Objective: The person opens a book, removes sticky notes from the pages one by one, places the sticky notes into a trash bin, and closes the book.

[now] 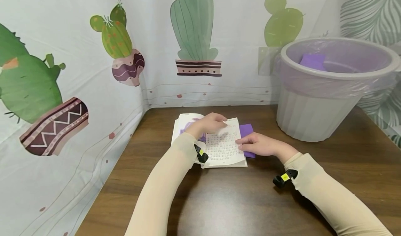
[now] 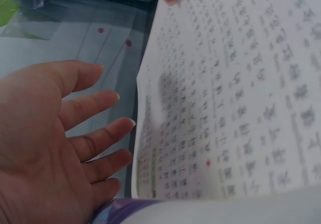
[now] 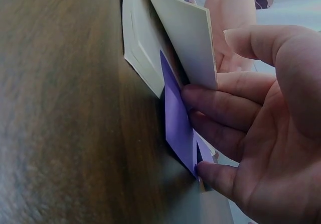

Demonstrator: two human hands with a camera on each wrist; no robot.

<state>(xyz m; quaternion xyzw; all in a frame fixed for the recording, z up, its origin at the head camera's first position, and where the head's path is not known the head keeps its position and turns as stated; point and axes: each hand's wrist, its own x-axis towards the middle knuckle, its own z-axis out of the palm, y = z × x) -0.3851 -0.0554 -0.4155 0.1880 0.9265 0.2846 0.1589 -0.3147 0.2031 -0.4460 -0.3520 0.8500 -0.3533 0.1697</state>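
On the brown table [image 1: 219,201], before a cactus-print cloth [image 1: 241,30], lies a book [image 1: 223,147]; left hand [image 1: 210,124] is relaxed above, right hand [image 1: 261,144] touches it, uncurled.

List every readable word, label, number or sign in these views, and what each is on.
Nothing legible enough to quote reliably.
Open book, right page: rows of printed characters, too small or blurred.
Open book, left page: marks at the top, too small.
Left wrist's yellow label: too small.
Right wrist's yellow label: too small.
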